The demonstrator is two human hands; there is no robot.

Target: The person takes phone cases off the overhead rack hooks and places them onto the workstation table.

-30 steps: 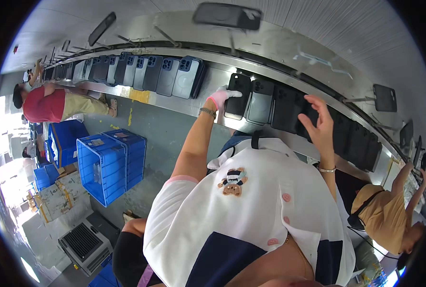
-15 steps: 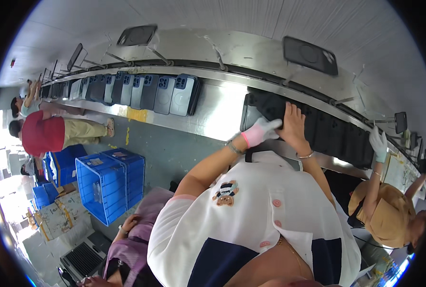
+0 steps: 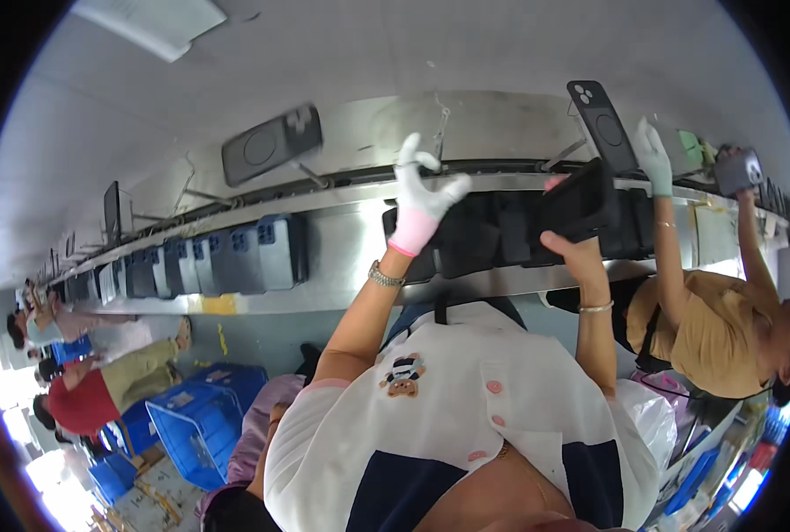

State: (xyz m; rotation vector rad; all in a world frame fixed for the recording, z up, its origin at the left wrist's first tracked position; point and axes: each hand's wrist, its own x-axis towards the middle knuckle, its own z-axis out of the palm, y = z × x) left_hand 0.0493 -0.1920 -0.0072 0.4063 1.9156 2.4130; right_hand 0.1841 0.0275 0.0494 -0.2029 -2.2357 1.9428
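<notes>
My left hand (image 3: 423,197), in a white glove with a pink cuff, is raised over the metal rail. Its fingers and thumb are spread and hold nothing. Just behind its fingertips stands a bare wire hook (image 3: 440,129). My bare right hand (image 3: 579,254) grips a black phone case (image 3: 578,204), tilted above the bench; its thumb is on the near edge and the other fingers are mostly hidden behind. Under both hands a row of black phone cases (image 3: 470,238) lies overlapping on the bench.
Phone cases hang on hooks along the rail: a dark one (image 3: 273,144) at left, another (image 3: 604,126) at right. Grey-blue cases (image 3: 275,253) line the left bench. A co-worker in tan (image 3: 714,332) reaches in at right. Blue crates (image 3: 202,426) stand on the floor.
My left hand has risen from the black cases to the rail, its fingers opening. My right hand has lifted a black case off the row. The view has shifted.
</notes>
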